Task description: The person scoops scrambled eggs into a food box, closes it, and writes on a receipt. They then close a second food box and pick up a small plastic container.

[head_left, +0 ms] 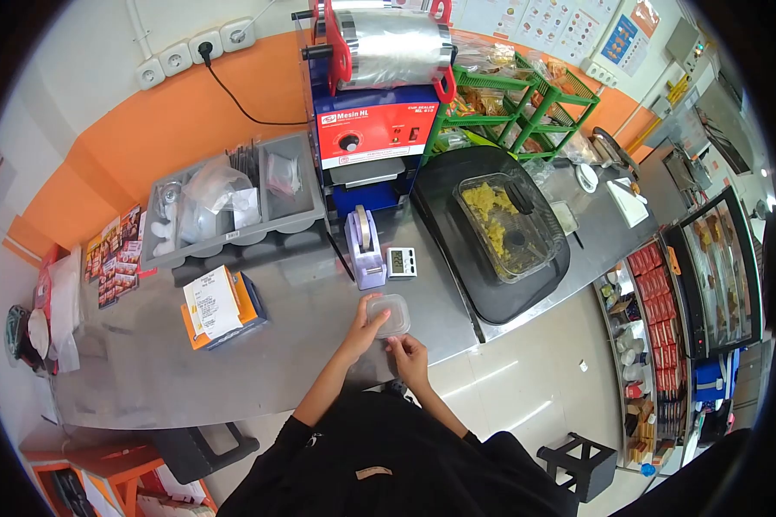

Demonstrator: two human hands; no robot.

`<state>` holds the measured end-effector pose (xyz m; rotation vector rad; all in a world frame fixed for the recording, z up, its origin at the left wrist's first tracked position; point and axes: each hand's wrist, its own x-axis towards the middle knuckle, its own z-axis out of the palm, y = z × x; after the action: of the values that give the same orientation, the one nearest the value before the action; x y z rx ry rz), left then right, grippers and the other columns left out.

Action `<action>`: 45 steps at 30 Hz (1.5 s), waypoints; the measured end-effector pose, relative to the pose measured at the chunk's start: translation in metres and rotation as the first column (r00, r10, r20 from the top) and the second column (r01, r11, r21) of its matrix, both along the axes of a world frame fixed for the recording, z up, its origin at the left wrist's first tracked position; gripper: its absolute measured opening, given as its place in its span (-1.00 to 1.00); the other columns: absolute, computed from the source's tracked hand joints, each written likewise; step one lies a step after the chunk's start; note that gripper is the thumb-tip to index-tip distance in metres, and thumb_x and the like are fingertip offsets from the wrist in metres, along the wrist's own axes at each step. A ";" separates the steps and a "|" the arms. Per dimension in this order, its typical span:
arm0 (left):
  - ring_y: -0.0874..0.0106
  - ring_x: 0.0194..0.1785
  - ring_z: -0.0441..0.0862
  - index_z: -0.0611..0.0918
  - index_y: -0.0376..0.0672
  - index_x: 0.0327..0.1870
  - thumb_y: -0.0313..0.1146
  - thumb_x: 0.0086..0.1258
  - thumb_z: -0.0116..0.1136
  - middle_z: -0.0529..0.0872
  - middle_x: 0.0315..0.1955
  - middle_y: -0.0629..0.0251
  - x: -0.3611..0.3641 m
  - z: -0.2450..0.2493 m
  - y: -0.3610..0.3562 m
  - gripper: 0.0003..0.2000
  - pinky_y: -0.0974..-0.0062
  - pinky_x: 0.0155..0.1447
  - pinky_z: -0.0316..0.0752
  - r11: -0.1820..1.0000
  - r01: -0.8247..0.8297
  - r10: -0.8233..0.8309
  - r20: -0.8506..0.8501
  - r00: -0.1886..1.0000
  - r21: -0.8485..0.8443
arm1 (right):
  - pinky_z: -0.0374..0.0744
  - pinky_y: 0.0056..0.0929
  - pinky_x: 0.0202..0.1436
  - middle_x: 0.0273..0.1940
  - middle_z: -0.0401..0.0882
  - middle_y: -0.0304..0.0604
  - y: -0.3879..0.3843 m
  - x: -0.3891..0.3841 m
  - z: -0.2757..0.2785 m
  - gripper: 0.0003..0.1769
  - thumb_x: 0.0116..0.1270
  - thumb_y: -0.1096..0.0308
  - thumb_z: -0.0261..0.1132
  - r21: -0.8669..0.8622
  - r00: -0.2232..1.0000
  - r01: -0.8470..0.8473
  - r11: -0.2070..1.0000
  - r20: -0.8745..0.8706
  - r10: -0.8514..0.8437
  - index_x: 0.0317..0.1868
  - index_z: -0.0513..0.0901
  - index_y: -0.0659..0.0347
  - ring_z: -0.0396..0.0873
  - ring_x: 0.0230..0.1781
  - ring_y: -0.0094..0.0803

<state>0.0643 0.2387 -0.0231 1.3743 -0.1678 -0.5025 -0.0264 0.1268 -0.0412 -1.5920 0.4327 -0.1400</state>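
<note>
A small clear plastic container [391, 315] is held over the front edge of the steel counter. My left hand [366, 327] grips its left side, thumb lying across it. At the lower right corner, my right hand [409, 355] has its fingers curled, with thumb and fingertips pinched at the rim. Just beyond the container stand a lilac tape dispenser [366, 254] and a small white digital timer [402, 262].
A cup sealer [366, 129] stands at the back beside a grey compartment tray [289, 211] of bags and cutlery. An orange box [246, 314] with a receipt sits left. Right are a black tray [444, 224], a clear tub of yellow food [513, 258] and green racks [526, 103].
</note>
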 end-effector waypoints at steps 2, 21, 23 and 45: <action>0.47 0.12 0.38 0.29 -0.03 0.23 -0.21 0.42 0.07 0.45 0.04 0.25 0.001 -0.001 0.002 -0.58 0.50 0.17 0.33 1.000 -0.001 0.000 -0.035 0.999 -0.031 | 0.43 -0.66 -0.35 -0.49 0.60 -0.30 0.001 0.004 -0.017 -0.79 0.36 0.34 0.22 -0.009 1.000 -0.005 1.000 0.016 0.005 -0.34 0.63 0.34 0.46 -0.47 -0.69; 0.40 0.18 0.38 0.29 0.08 0.28 -0.20 0.41 0.08 0.43 0.10 0.28 0.002 -0.003 0.015 -0.55 0.33 0.16 0.41 0.999 0.030 -0.034 -0.162 0.986 -0.026 | 0.47 -0.27 -0.50 -0.55 0.50 -0.17 -0.043 0.034 -0.019 -0.72 0.07 0.21 0.40 -0.818 0.872 -0.009 0.575 0.275 0.405 -0.56 0.51 0.18 0.54 -0.55 -0.20; 0.38 0.19 0.38 0.29 0.10 0.29 -0.20 0.41 0.08 0.42 0.11 0.28 0.002 -0.002 0.014 -0.55 0.29 0.15 0.43 0.999 0.044 -0.048 -0.162 0.986 -0.028 | 0.48 -0.28 -0.49 -0.54 0.50 -0.18 -0.049 0.039 -0.017 -0.74 0.07 0.23 0.39 -0.833 0.877 -0.023 0.553 0.249 0.411 -0.56 0.52 0.16 0.54 -0.54 -0.21; 0.34 0.18 0.41 0.07 -0.06 0.43 -0.27 0.37 0.15 0.36 0.18 0.20 -0.032 0.000 0.021 -0.32 0.33 0.03 0.55 0.993 0.097 -0.086 -0.148 0.985 0.073 | 0.46 -0.67 -0.29 -0.32 0.66 -0.24 -0.041 0.121 0.031 -0.64 0.31 0.07 0.27 0.222 0.888 -0.370 0.902 -0.201 0.414 -0.17 0.66 0.23 0.53 -0.39 -0.61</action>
<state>0.0321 0.2596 -0.0230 1.4073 -0.0934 -0.6900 0.0947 0.0861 -0.0102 -1.4920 0.2918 0.4015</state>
